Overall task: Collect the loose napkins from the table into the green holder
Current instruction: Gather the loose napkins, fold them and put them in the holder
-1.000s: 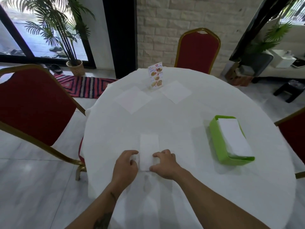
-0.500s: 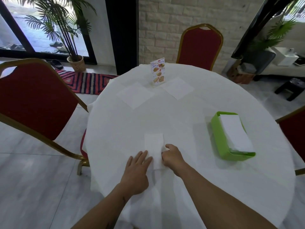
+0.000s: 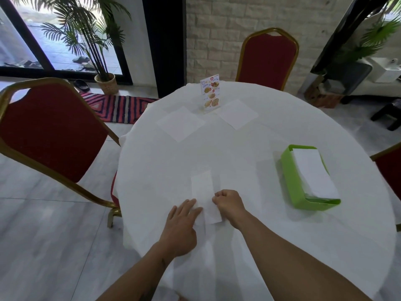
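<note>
A folded white napkin (image 3: 204, 190) lies as a narrow strip on the white tablecloth near the front edge. My left hand (image 3: 182, 227) rests flat with its fingertips on the strip's near left corner. My right hand (image 3: 227, 203) is curled at the strip's right edge, fingers pinching it. Two unfolded napkins lie farther back: one (image 3: 180, 123) on the left, one (image 3: 236, 114) on the right. The green holder (image 3: 290, 181) sits at the right with a stack of folded napkins (image 3: 312, 172) inside.
A standing menu card (image 3: 211, 92) is between the two far napkins. Red chairs with gold frames stand at the left (image 3: 47, 131), at the back (image 3: 267, 57) and at the right edge (image 3: 390, 166). The round table (image 3: 271, 235) drops off close to my arms.
Both hands gripped the napkin's near end a second ago. The left hand has since flattened and slid to the near left corner, while the right stays curled at the right edge.
</note>
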`<state>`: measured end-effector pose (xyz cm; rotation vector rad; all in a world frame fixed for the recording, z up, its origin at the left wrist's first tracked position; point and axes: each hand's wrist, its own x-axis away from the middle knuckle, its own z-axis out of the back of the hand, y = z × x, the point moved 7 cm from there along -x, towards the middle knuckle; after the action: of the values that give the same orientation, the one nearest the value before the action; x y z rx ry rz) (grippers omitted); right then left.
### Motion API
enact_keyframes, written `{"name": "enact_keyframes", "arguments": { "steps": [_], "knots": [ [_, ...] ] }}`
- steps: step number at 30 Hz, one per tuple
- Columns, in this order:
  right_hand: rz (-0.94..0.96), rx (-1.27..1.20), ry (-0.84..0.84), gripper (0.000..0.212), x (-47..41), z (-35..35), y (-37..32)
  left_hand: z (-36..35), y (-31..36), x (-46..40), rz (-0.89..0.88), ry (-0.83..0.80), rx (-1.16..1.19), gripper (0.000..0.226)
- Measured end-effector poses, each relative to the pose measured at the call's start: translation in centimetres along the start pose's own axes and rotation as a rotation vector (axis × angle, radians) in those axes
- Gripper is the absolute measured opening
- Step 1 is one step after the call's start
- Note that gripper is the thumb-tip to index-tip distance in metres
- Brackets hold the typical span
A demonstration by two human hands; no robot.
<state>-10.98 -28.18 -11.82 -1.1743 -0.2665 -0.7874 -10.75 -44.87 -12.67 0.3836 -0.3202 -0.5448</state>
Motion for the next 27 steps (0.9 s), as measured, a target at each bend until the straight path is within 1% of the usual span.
{"name": "enact_keyframes", "arguments": {
  "steps": [5,9,11,14,17,20,23,27],
  "knots": [
    [0.194,0.218,0.094,0.010,0.6,3.6,-2.1,1.1,1.1,-1.1,0.126,0.098,0.181,0.062],
    [0.314,0.259,0.181,0.006,0.5,9.0,-4.0,1.5,4.4,-4.3,0.189,0.144,0.368,0.060],
    [0.357,0.230,0.238,0.006,0.6,12.6,-5.0,2.0,7.3,-6.5,0.170,0.163,0.443,0.059],
    [0.392,0.165,0.336,0.005,0.5,19.0,-6.0,2.9,12.1,-9.7,0.097,0.193,0.504,0.059],
    [0.351,0.068,0.415,0.007,-0.1,25.1,-5.5,3.6,16.9,-12.4,0.029,0.204,0.524,0.060],
    [0.230,0.000,0.449,0.010,-1.6,29.5,-3.2,3.2,21.1,-14.1,-0.024,0.177,0.483,0.062],
    [0.127,-0.008,0.465,0.012,-2.8,31.9,-0.6,1.9,24.5,-14.7,-0.119,0.139,0.352,0.063],
    [0.050,0.042,0.470,0.020,-3.6,33.1,1.6,-0.4,26.7,-14.8,-0.160,0.072,0.205,0.062]
  ]
}}
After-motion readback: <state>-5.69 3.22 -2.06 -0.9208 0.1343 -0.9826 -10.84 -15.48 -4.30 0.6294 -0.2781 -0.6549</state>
